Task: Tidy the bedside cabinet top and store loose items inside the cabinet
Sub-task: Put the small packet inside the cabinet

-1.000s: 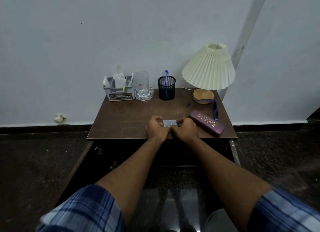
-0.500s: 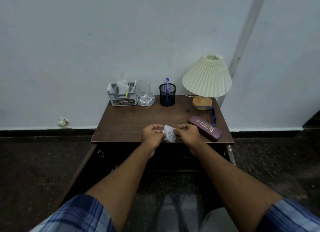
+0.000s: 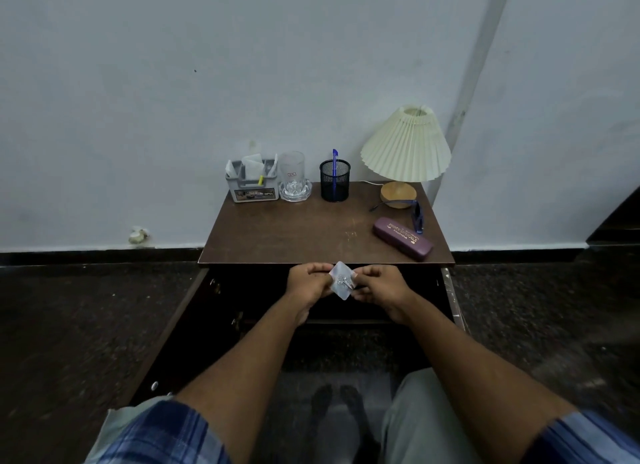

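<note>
**Both hands pinch a small pouch in front of the cabinet**

The left hand (image 3: 310, 285) and right hand (image 3: 379, 287) each grip one side of a small clear plastic pouch (image 3: 342, 280) holding what may be metal clips. It hangs just before the front edge of the dark brown wooden bedside cabinet top (image 3: 294, 231), above the open cabinet. A purple glasses case (image 3: 402, 238) lies near the top's right edge.

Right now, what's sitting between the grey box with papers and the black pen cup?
A clear glass mug on a glass coaster stands between the grey box and the black pen cup; the head view shows it.
</note>
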Demonstrator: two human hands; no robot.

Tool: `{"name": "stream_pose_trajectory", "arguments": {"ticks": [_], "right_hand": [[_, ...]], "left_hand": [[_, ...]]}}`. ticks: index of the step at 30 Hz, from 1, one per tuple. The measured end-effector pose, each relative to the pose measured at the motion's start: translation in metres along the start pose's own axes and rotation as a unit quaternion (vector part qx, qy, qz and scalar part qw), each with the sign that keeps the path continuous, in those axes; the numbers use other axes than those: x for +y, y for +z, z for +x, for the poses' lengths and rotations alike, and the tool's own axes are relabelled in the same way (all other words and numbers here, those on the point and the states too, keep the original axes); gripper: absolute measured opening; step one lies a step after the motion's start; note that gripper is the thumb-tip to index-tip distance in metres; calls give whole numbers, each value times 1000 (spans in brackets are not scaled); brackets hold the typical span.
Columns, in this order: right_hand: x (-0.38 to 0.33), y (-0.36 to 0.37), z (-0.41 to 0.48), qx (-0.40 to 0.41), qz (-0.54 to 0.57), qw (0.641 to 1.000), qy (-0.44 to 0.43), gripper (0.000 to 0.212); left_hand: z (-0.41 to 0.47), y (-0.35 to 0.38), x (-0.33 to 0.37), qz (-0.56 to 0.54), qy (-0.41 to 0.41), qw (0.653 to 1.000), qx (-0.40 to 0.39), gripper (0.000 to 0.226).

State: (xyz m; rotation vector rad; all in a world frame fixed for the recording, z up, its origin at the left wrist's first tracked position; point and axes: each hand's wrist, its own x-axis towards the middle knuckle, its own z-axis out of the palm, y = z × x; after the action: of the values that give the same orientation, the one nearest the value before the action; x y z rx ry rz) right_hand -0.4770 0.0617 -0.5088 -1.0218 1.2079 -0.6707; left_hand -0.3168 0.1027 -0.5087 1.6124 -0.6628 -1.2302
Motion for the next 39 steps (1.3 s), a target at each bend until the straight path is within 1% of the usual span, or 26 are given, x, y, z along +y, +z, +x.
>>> {"name": "stream_pose_trajectory", "arguments": {"ticks": [2, 4, 8, 9, 11, 12, 15, 21, 26, 34, 37, 39], "right_hand": [[7, 0, -7, 6, 22, 1000, 9, 7], [14, 0, -14, 16, 36, 999, 17, 12], [22, 0, -22, 26, 37, 999, 28, 21], [24, -1, -23, 28, 32, 999, 32, 20], [27, -3, -22, 28, 17, 999, 36, 7], [27, -4, -22, 30, 8, 999, 35, 4], [29, -4, -16, 46, -10, 998, 32, 13], [38, 0, 8, 63, -17, 996, 56, 4], [46, 2, 39, 77, -19, 994, 72, 17], [58, 10, 88, 121, -26, 988, 94, 14], [58, 15, 101, 141, -7, 986, 89, 20], [60, 18, 113, 151, 3, 983, 100, 29]], "left_hand": [[-7, -1, -12, 13, -14, 1000, -2, 16], [-13, -2, -22, 22, -19, 1000, 7, 11], [-24, -2, -33, 23, -34, 999, 25, 11], [-26, -2, -35, 22, -40, 999, 25, 11], [-29, 0, -39, 19, -45, 999, 19, 13], [-30, 1, -40, 16, -43, 999, 17, 15], [-28, 5, -45, 10, -36, 999, 17, 20], [-6, 11, -57, 6, -48, 996, 80, 1], [21, 16, -70, 2, -62, 993, 100, 2], [71, 21, -78, 20, -68, 992, 106, 9], [87, 22, -79, 27, -72, 991, 114, 15], [98, 23, -79, 24, -79, 990, 113, 17]]}}
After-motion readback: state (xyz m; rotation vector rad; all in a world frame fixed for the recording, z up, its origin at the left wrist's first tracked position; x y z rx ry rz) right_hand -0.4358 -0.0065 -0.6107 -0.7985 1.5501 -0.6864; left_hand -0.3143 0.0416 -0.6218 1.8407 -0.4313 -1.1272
